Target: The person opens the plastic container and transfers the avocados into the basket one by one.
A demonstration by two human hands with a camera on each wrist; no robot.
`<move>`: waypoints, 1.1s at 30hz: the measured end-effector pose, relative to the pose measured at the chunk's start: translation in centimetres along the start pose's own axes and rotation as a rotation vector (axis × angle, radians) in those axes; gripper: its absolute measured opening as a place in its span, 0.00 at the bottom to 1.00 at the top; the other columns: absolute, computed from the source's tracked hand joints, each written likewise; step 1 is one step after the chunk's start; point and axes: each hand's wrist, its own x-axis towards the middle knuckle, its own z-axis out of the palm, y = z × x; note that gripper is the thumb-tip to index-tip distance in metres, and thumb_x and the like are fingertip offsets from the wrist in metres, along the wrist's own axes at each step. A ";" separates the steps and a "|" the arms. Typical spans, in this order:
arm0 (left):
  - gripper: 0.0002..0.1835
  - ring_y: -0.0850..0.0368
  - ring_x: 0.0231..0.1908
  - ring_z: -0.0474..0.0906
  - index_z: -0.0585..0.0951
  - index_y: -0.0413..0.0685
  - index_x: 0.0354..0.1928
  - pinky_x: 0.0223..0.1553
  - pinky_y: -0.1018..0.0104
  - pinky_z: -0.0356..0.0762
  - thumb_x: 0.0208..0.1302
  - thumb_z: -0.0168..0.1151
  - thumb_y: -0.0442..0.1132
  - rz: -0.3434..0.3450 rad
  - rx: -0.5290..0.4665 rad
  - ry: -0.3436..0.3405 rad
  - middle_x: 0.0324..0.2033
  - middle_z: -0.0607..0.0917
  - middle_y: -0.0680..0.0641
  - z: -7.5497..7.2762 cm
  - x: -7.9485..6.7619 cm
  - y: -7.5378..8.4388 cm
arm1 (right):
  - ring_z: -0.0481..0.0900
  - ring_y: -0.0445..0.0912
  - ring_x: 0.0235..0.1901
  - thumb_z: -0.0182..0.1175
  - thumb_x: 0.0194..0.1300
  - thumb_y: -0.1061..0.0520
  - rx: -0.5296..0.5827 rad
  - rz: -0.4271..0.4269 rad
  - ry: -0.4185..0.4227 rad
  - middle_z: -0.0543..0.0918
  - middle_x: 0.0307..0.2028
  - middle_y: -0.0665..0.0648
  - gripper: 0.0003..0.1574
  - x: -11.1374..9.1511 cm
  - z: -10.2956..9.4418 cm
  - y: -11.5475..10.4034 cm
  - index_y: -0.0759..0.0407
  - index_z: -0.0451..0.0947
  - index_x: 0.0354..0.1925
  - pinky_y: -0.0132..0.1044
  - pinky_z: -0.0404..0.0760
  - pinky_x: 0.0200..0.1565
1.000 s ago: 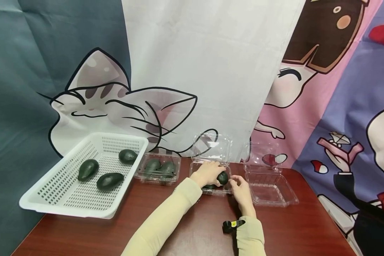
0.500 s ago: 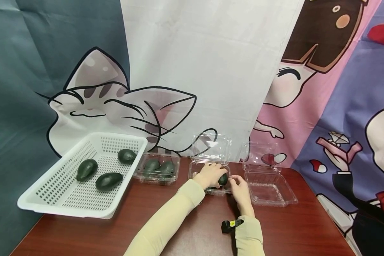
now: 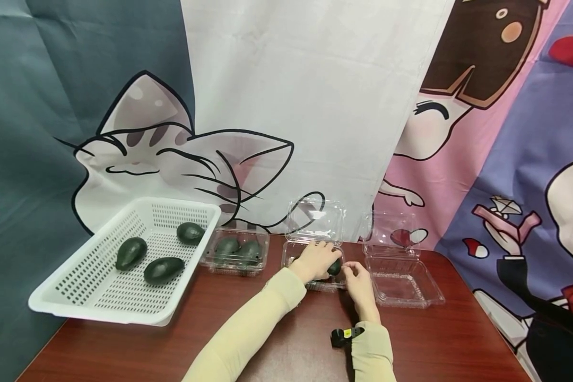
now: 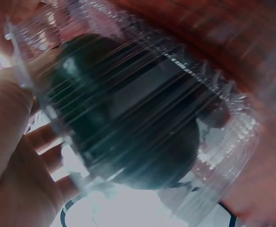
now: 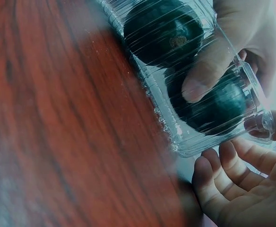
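Note:
In the head view, my left hand (image 3: 315,261) reaches into the middle clear plastic clamshell container (image 3: 290,249) and grips a dark green avocado (image 3: 335,267). The right wrist view shows the left thumb lying along this avocado (image 5: 230,101), beside a second avocado (image 5: 161,33) in the same container. My right hand (image 3: 359,284) holds the container's right end at the rim, its fingertips (image 5: 203,165) against the outside wall. From the left wrist, the avocados (image 4: 138,156) show dark through the ribbed plastic, and the left hand (image 4: 20,175) comes in over the rim.
At the left stands a white perforated basket (image 3: 100,317) with three avocados (image 3: 164,271) in it. Next to it is a closed clamshell (image 3: 262,265) holding avocados. An open clamshell (image 3: 406,286) with nothing in it sits at the right. A printed curtain (image 3: 315,106) hangs behind the table (image 3: 277,339).
My left hand has shifted slightly to the right with the avocado, which now sits more under the fingers. The right hand has stayed at the container's end.

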 end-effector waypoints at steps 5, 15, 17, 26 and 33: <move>0.33 0.54 0.54 0.73 0.74 0.65 0.59 0.53 0.57 0.71 0.51 0.74 0.59 0.002 0.016 0.043 0.53 0.77 0.52 -0.8 -0.3 -0.2 | 0.71 0.43 0.24 0.52 0.70 0.62 0.026 0.003 -0.005 0.78 0.35 0.67 0.11 -0.1 0.0 0.1 0.69 0.76 0.45 0.33 0.72 0.24; 0.33 0.54 0.53 0.74 0.73 0.61 0.62 0.51 0.57 0.73 0.54 0.73 0.55 0.037 -0.056 0.083 0.51 0.77 0.51 -3.3 -2.0 -1.9 | 0.70 0.43 0.24 0.52 0.70 0.62 0.007 0.002 -0.007 0.76 0.31 0.62 0.11 -0.1 0.0 0.1 0.68 0.77 0.45 0.33 0.71 0.25; 0.34 0.54 0.53 0.74 0.72 0.60 0.64 0.51 0.57 0.74 0.55 0.72 0.55 0.048 -0.059 0.089 0.53 0.76 0.51 -4.1 -2.4 -2.6 | 0.70 0.43 0.24 0.51 0.70 0.62 0.013 -0.005 -0.006 0.76 0.31 0.62 0.11 -0.1 0.0 0.0 0.69 0.77 0.45 0.33 0.72 0.25; 0.40 0.51 0.57 0.71 0.68 0.58 0.68 0.54 0.55 0.72 0.55 0.72 0.55 0.033 -0.121 0.089 0.57 0.75 0.48 -7.8 -4.6 -7.3 | 0.72 0.42 0.23 0.52 0.70 0.62 0.037 -0.003 0.007 0.78 0.38 0.67 0.11 0.0 -0.3 0.1 0.69 0.76 0.45 0.34 0.76 0.25; 0.38 0.49 0.53 0.73 0.71 0.54 0.66 0.52 0.54 0.72 0.53 0.74 0.52 -0.037 -0.155 0.097 0.54 0.77 0.46 -9.3 -8.3 -12.6 | 0.72 0.45 0.25 0.53 0.71 0.60 0.041 0.008 -0.014 0.78 0.40 0.68 0.13 0.0 -0.1 0.0 0.68 0.77 0.46 0.35 0.77 0.27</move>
